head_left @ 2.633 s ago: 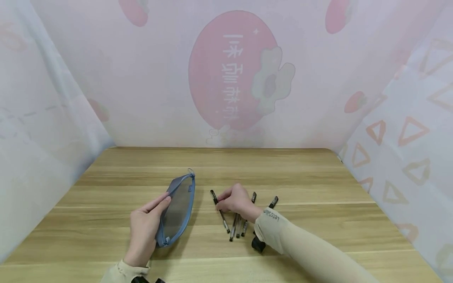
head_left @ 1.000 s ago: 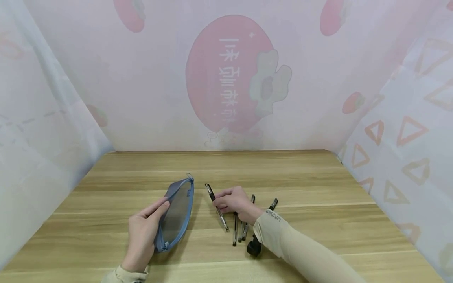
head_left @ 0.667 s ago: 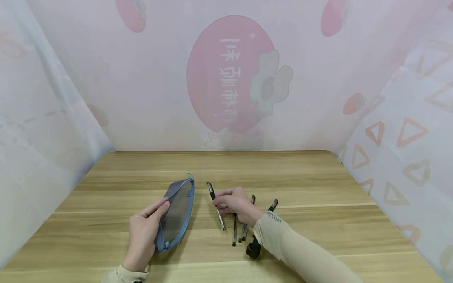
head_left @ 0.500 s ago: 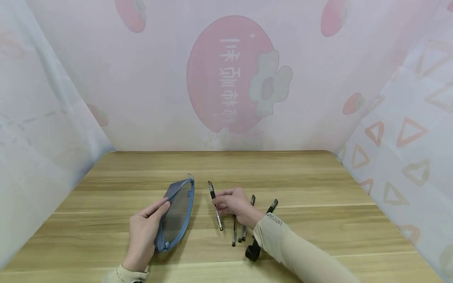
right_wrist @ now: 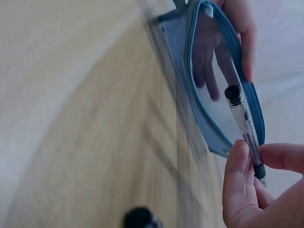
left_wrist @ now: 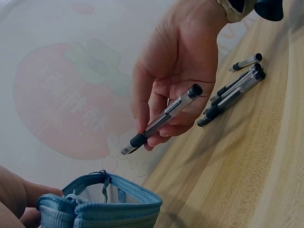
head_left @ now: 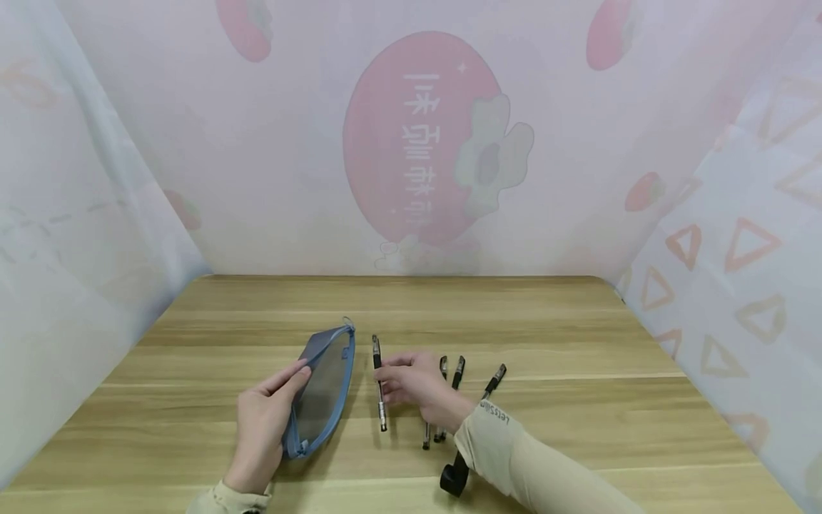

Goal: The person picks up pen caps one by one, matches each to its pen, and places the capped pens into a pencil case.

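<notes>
My left hand (head_left: 265, 421) holds a blue zippered mesh pencil pouch (head_left: 345, 382) by its left side, its mouth spread apart. In the right wrist view, the see-through side of the pouch (right_wrist: 176, 50) shows left-hand fingers behind it. My right hand (head_left: 420, 382) pinches a clear gel pen (head_left: 376, 350) with a black grip between thumb and fingers. That pen (left_wrist: 159, 121) is off the table in the left wrist view, just beyond the pouch opening. Its black end (right_wrist: 232, 92) overlaps the pouch mouth in the right wrist view.
Similar pens lie on the wooden table (head_left: 546, 321) by my right wrist, one (head_left: 459, 373) partly under the hand and another (head_left: 494, 380) farther right. A black fitting (head_left: 454, 480) hangs below the right sleeve. Printed pale curtains (head_left: 276, 178) enclose the table.
My right hand has raised the pen off the table and shifted left toward the pouch, with the pen turned straighter. The left hand and pouch have stayed nearly in place.
</notes>
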`<action>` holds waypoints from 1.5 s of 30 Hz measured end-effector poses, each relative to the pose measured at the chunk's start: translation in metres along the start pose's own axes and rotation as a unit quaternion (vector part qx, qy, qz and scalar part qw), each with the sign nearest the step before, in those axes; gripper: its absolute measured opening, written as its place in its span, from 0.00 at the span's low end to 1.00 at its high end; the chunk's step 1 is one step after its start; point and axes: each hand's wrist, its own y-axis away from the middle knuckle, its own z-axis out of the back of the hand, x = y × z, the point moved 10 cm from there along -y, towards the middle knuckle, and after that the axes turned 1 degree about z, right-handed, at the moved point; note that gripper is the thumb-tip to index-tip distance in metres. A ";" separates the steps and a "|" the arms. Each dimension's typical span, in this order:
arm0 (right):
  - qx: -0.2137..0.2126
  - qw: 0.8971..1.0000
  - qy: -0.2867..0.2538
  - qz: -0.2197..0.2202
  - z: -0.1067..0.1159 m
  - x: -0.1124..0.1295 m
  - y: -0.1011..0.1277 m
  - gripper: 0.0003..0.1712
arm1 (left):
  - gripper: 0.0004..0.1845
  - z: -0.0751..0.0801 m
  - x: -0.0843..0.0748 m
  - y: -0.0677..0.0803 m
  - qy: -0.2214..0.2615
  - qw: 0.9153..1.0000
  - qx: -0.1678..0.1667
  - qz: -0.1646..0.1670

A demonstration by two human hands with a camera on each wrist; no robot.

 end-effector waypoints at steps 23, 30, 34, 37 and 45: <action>0.032 0.999 -0.016 -0.022 -0.042 -0.011 0.005 0.13 | 0.24 -0.001 0.000 -0.002 -0.002 1.000 -0.002 -0.002; 0.037 0.999 -0.021 -0.035 -0.050 -0.015 0.004 0.13 | 0.23 0.000 -0.001 -0.002 -0.002 1.000 -0.008 -0.005; 0.038 0.999 -0.020 -0.027 -0.052 -0.014 0.003 0.14 | 0.23 0.000 -0.001 -0.001 -0.003 1.000 -0.008 -0.006; 0.033 0.999 -0.019 -0.026 -0.052 -0.014 0.001 0.16 | 0.23 -0.001 -0.001 -0.001 -0.001 1.000 -0.008 -0.007; 0.013 0.999 -0.034 -0.023 -0.054 -0.014 -0.004 0.15 | 0.25 -0.002 -0.001 0.000 -0.003 1.000 -0.004 -0.005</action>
